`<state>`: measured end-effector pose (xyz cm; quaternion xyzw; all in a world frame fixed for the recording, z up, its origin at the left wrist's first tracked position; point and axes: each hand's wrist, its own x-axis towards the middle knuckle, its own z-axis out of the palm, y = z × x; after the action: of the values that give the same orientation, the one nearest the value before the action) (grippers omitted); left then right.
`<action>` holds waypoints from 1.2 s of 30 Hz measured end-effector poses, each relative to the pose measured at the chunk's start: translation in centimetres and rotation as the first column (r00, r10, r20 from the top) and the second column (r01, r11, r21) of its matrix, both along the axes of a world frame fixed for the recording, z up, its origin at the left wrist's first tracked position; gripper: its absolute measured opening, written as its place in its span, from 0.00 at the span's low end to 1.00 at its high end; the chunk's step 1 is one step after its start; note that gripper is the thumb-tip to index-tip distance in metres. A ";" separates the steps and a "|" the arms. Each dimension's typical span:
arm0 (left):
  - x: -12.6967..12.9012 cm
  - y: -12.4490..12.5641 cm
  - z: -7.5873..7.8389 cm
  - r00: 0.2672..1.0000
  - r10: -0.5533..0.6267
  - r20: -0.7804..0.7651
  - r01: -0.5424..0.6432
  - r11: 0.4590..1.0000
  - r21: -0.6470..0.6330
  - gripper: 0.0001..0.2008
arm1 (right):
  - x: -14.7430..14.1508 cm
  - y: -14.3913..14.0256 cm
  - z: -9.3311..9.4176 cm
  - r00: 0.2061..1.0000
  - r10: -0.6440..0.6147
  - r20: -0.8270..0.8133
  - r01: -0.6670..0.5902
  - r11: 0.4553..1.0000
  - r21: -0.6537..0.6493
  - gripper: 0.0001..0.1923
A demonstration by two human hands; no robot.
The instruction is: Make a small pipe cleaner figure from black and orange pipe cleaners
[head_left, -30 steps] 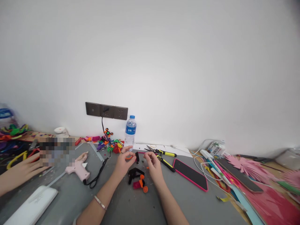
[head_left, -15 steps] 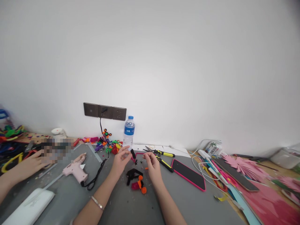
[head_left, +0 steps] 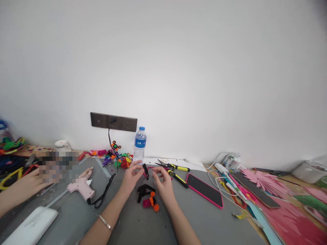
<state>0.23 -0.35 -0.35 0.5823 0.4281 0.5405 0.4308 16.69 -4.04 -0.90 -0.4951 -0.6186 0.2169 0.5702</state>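
Note:
My left hand (head_left: 131,177) pinches a small black fuzzy piece (head_left: 145,169) with a bit of pink stem below it, held just above the grey mat (head_left: 143,221). My right hand (head_left: 163,182) hovers close to the right of that piece, fingers curled near it; whether it holds anything I cannot tell. Between my wrists lies a small craft figure (head_left: 148,197) of black, pink and orange pipe cleaner.
A pink glue gun (head_left: 83,187) with a black cord lies left. A water bottle (head_left: 140,143) stands by the wall sockets (head_left: 113,121). Yellow-handled cutters (head_left: 176,173), a pink-cased phone (head_left: 204,190), cables and pink paper flowers (head_left: 265,180) lie right. Another person's hand (head_left: 24,185) rests far left.
My left hand turned the black piece upright and shifted slightly left; the orange loop it held earlier is out of sight. My right hand drew closer to the left one.

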 end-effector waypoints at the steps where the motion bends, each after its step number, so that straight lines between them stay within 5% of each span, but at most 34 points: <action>1: 0.0 0.0 0.0 1.000 -0.005 -0.009 0.005 1.000 0.003 0.12 | 0.0 -0.1 0.1 1.000 0.018 0.025 -0.019 0.999 0.029 0.07; 9: 0.3 0.1 -0.4 0.999 -0.027 -0.025 0.028 0.999 0.019 0.12 | -0.1 -0.5 0.6 0.982 0.122 0.148 -0.139 0.984 0.109 0.12; 36: 0.5 -0.6 -0.2 0.994 -0.021 -0.106 0.033 0.993 0.109 0.06 | -0.1 -0.5 0.9 0.992 0.059 0.112 -0.078 0.983 0.167 0.05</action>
<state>0.76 -0.92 -0.52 0.6386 0.4115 0.5263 0.3819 16.62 -4.53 0.03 -0.4338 -0.6812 0.1558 0.5689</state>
